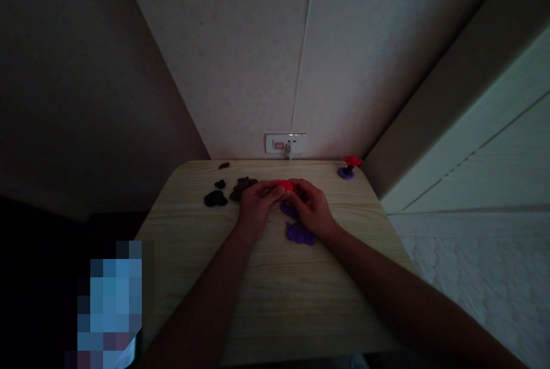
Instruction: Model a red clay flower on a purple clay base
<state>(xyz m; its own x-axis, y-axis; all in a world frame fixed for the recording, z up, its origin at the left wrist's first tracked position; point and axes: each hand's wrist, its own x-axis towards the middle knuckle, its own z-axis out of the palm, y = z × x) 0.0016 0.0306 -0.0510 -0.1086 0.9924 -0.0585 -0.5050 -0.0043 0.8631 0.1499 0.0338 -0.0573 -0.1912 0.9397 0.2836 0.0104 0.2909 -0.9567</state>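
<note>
A small bright-red, clay-like piece (285,186) is grasped by the fingers of both the left hand (256,207) and the right hand (313,207), over the far half of the pale wood-grained tabletop (266,294). A flat purple slab (301,234) is seen nearer the near edge. Toward the left edge, a dark-brown heap (238,192) and a smooth black lump (215,199) are laid. By the far right corner, a red-topped, dark-stemmed figure (349,169) is supported on a purple base (345,174).

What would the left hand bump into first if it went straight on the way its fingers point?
The red piece, which the left hand seems to be holding; just beyond, probably the right hand, though depth is unclear.
</note>
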